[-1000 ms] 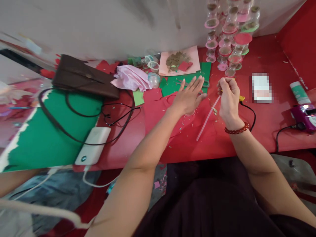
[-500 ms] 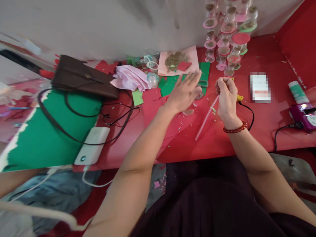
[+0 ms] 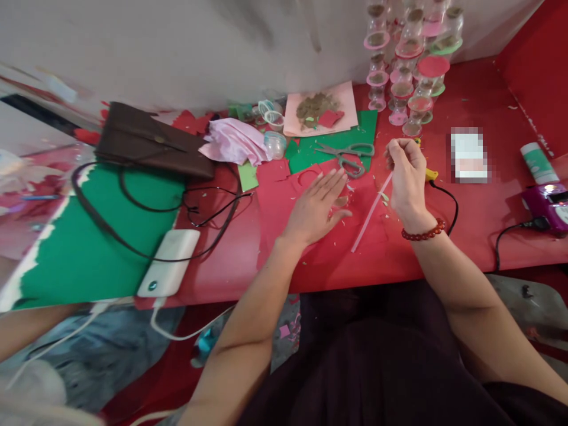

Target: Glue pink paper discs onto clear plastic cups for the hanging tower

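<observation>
My left hand (image 3: 313, 210) is palm down with its fingers stretched out, over red paper (image 3: 277, 207) with a round outline cut in it. I cannot tell if it touches the paper. A small round piece (image 3: 341, 201) shows partly between thumb and fingers. Grey-handled scissors (image 3: 350, 155) lie open just beyond. My right hand (image 3: 406, 171) is closed round what looks like a hot glue gun, mostly hidden; a yellow part (image 3: 431, 175) with a black cord sticks out at its right. A long translucent pink glue stick (image 3: 371, 213) runs out from under this hand.
Towers of small clear cups (image 3: 402, 89) stand at the back right. A brown bag (image 3: 153, 142), a white power bank (image 3: 169, 263) and black cables lie left. Sand-coloured material (image 3: 317, 109) rests on pink paper. A green-and-white tube (image 3: 540, 163) and a purple device (image 3: 548, 204) sit right.
My left hand has moved back toward me and to the left, from over the scissors to the red paper, uncovering the scissors. My right hand has stayed put.
</observation>
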### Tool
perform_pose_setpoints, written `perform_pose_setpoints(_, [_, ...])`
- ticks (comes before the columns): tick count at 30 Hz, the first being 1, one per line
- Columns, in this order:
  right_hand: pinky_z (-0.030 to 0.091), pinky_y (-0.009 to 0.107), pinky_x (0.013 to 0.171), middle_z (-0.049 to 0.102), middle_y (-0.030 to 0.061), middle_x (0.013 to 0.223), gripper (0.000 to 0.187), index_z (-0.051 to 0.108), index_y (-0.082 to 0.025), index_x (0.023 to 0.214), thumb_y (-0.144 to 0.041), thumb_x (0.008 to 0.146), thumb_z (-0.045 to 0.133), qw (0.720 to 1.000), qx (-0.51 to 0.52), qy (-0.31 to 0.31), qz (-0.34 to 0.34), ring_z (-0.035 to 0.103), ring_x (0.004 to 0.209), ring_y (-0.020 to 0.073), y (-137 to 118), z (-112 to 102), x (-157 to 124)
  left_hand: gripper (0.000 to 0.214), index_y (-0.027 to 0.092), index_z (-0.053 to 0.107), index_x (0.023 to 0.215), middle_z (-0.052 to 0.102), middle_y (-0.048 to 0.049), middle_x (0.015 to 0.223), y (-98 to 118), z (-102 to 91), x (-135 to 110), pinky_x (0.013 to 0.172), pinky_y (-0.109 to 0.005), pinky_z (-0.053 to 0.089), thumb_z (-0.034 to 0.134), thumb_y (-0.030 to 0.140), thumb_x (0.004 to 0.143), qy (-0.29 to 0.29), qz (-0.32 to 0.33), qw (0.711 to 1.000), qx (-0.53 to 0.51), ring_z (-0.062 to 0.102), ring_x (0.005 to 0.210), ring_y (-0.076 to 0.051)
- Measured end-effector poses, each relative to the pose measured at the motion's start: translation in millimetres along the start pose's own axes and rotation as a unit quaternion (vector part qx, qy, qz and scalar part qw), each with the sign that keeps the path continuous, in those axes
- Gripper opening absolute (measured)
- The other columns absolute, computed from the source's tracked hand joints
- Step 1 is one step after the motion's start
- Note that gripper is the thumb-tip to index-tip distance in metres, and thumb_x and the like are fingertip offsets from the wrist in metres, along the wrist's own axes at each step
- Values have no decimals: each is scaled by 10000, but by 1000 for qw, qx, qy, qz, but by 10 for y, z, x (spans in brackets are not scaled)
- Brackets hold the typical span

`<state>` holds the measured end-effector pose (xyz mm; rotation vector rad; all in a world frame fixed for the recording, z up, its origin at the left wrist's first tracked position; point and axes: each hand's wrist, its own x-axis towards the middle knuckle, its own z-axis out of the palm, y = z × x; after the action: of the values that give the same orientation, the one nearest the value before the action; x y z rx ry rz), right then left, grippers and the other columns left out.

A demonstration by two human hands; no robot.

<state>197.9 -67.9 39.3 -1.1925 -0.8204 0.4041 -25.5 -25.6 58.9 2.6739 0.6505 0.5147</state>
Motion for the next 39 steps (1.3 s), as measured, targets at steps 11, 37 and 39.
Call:
perform_pose_setpoints(11, [485,278,679,504,-11,793,416,573,-259,892,-642,1037,500,999,-41,-11,-30,545,740,131,35,18,19,847,257,470,1558,491,-169,1656,-174,210,-182,1310,-557,297,745,649,859,198,-177,954,-137,410,1579,-329])
perform_pose_setpoints(37, [587,338,900,718,54,1265,255,685,-289,1167,-307,913,698,986,-41,-150,-51,680,1037,172,-164,83,-119,251,144,765,979,806,-95,906,67,123,340,696,-261,600,600,256,827,42,-285,589,-755,774,828,-196])
perform_pose_setpoints(39, [592,374,949,716,67,1325,274,706,-302,1194,-292,920,695,979,-49,-180,-80,683,1157,202,-181,91,-137,269,127,762,976,793,-97,846,52,137,313,628,-235,584,588,269,827,24,-282,566,-774,768,769,-187])
